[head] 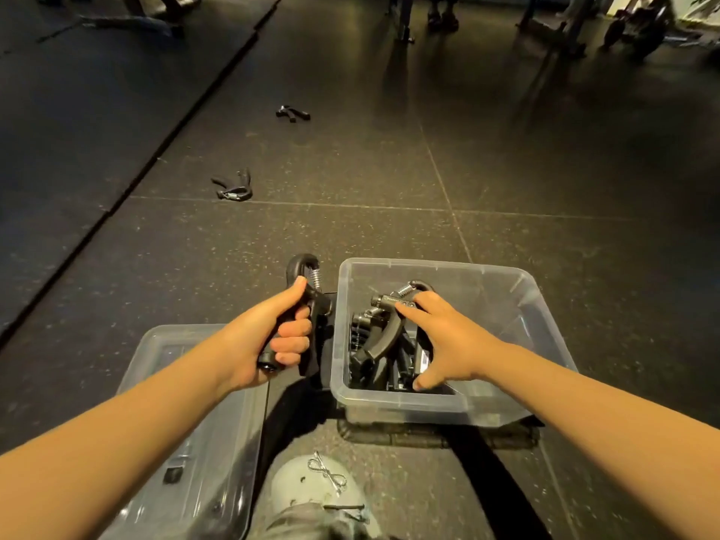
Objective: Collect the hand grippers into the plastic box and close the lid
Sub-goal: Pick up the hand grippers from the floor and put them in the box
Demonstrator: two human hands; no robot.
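Shoe (311,489): planted just beside the lid; a careless shift of the foot may scuff or crack the clear plastic.
Lid (167,346): flat on the floor, left of the box and under the left forearm, not yet on the box.
Left hand (272,337): wrapped tight round the held gripper (296,267), just left of the box and outside it. The spring is loaded, so a loosened grip may let the handles snap apart and jump free.
Right hand (448,341): inside the box, fingers spread and mostly straight, resting on the top gripper (383,333). Whether it pinches anything I cannot tell.
Plastic box (428,263): open, with several grippers heaped at its left end. The top one stands high, near the rim. If the heap is not flattened, the lid will likely not seat.
Crowding: both hands meet at the left wall, so dropping the held gripper in now may catch the right fingers.
Near floor gripper (232,187): well apart, up left, near the mat seam.
Far floor gripper (293,113): farther off; black on dark floor, easy to overlook before closing.
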